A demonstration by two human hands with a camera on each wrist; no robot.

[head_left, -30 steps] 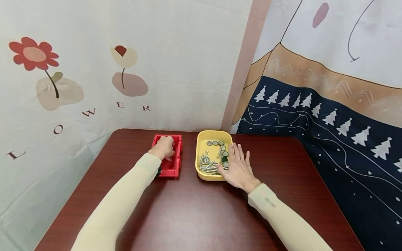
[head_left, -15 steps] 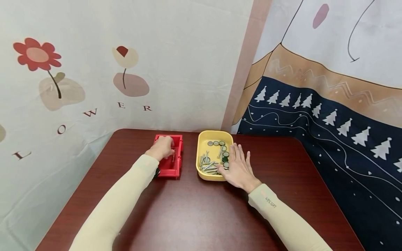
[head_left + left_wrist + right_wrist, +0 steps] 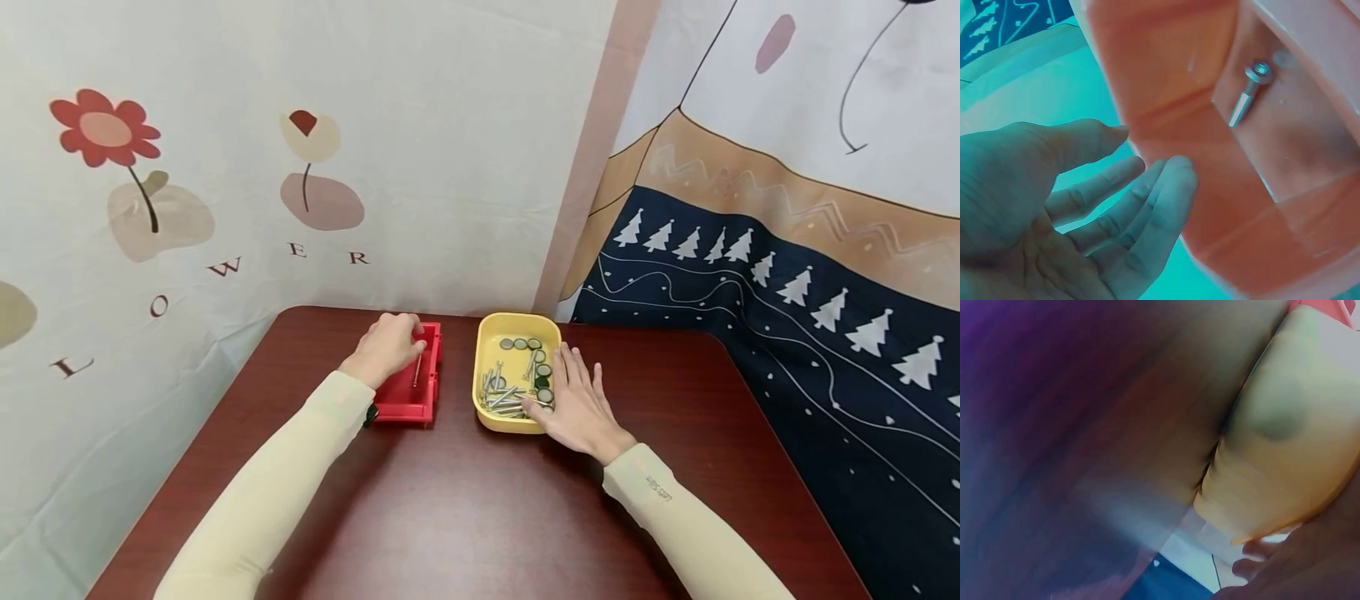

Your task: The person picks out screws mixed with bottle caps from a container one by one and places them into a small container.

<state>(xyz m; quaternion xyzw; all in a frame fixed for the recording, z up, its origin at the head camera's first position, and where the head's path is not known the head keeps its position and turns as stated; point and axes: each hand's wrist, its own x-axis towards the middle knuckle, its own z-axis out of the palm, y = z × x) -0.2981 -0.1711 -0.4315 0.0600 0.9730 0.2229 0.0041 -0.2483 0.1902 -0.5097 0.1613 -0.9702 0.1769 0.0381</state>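
Note:
My left hand (image 3: 384, 348) hovers over the left part of a red bin (image 3: 405, 412). In the left wrist view its thumb and loosely bent fingers are apart, with nothing between them. A silver bolt (image 3: 1247, 94) with a socket head rests inside the bin, clear of the fingers. To the right stands a yellow tray (image 3: 510, 426) with several long bolts (image 3: 504, 398) heaped near its front and several round metal discs (image 3: 543, 371). My right hand (image 3: 581, 410) lies against the tray's right side, fingers straight and thumb over the front right rim.
Both containers stand near the back edge of a dark red-brown table (image 3: 465, 508), with a gap between them. Behind it hangs a pale cloth (image 3: 450, 167) printed with flowers. A navy cloth (image 3: 750, 333) with white trees hangs on the right.
My left hand has lifted slightly up from the red bin, leaving more of the bolt in view. The right hand keeps its place on the tray. The head view has shifted a little.

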